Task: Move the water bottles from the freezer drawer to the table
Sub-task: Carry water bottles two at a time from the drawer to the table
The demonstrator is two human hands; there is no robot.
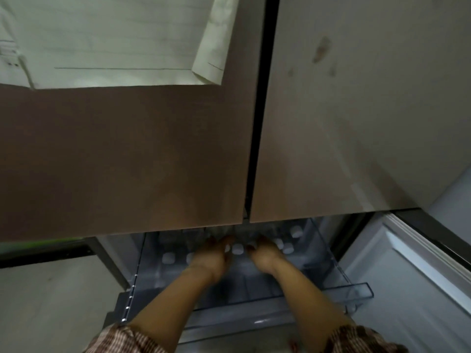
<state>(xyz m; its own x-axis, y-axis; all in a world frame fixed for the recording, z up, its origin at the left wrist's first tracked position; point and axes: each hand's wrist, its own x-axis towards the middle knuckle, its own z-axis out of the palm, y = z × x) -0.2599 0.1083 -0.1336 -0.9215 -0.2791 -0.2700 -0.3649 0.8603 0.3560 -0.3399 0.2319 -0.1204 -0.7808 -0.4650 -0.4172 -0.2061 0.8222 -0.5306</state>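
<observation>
Two closed upper fridge doors fill most of the view, left door [122, 154] and right door [356, 123], with a dark gap between them. A pale paper sheet [114, 39] is stuck on the left door, its right edge curling off. Below them the clear plastic freezer drawer [356, 291] is pulled out. Both bare forearms reach into it from striped sleeves [122, 340].

Left hand [214, 253] and right hand [265, 253] are side by side at the back of the drawer, among the water bottles [288, 248]. The frame is blurred there, so I cannot tell if either hand is gripping or loose. The bottles stand upright in the rear of the drawer, seen mostly as white caps. One cap [238, 248] sits between the two hands.
</observation>
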